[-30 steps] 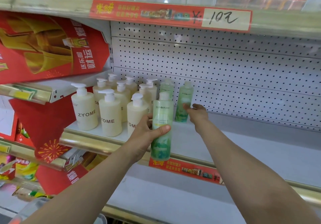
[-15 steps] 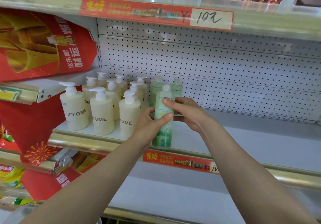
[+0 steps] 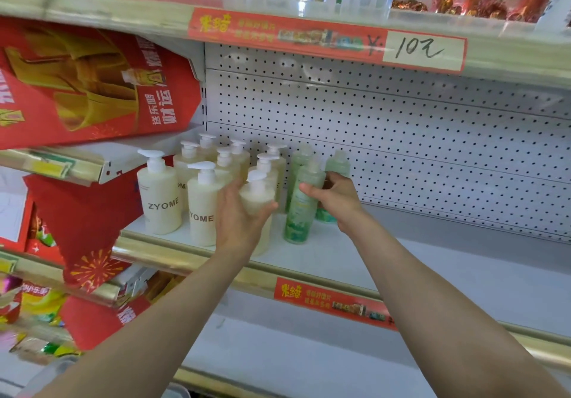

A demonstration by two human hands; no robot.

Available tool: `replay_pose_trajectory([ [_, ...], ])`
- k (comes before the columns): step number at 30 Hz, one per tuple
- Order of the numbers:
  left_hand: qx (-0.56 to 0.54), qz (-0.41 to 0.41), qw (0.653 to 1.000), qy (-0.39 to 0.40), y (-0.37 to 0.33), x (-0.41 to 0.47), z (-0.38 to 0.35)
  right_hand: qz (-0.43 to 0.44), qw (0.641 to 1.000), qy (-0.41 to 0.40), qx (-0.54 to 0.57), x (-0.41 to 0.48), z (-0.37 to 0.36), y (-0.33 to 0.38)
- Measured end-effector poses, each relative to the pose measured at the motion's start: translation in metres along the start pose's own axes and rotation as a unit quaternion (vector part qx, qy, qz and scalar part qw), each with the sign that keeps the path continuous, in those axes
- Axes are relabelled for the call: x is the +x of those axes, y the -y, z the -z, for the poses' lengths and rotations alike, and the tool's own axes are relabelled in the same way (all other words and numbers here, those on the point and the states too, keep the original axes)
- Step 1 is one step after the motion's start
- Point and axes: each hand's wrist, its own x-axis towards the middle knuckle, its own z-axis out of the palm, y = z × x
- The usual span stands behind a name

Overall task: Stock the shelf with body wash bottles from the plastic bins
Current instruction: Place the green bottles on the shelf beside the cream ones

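A green body wash bottle (image 3: 299, 212) stands on the white shelf (image 3: 401, 261), in front of two more green bottles (image 3: 338, 162) at the pegboard. My right hand (image 3: 335, 201) is closed around its upper part. To its left stand several cream ZYOME pump bottles (image 3: 159, 199) in rows. My left hand (image 3: 236, 221) wraps around the front right cream pump bottle (image 3: 258, 195), thumb across its front. No plastic bin is clearly in view.
The shelf stretches bare to the right of the green bottles, backed by white pegboard (image 3: 401, 138). A red price strip (image 3: 327, 37) runs along the shelf above. Red promotional packs (image 3: 92, 88) crowd the left side. A lower shelf (image 3: 293, 351) lies beneath.
The green bottle went from my left hand to my right and now stands on the shelf. My left hand moved left onto the front cream pump bottle.
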Motion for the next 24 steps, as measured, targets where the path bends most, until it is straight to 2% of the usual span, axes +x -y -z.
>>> replay_pose_trajectory([
  [7, 0.013, -0.024, 0.999, 0.026, 0.012, 0.008, -0.004, 0.035, 0.998, -0.014, -0.058, 0.018, -0.015, -0.003],
  [19, 0.003, -0.02, 0.999, 0.032, 0.017, 0.009, -0.002, 0.028, 0.997, -0.023, -0.068, 0.02, -0.021, -0.004],
  [24, 0.01, -0.013, 0.998, 0.053, 0.016, 0.011, -0.002, 0.015, 0.993, -0.048, -0.109, 0.014, -0.026, -0.001],
])
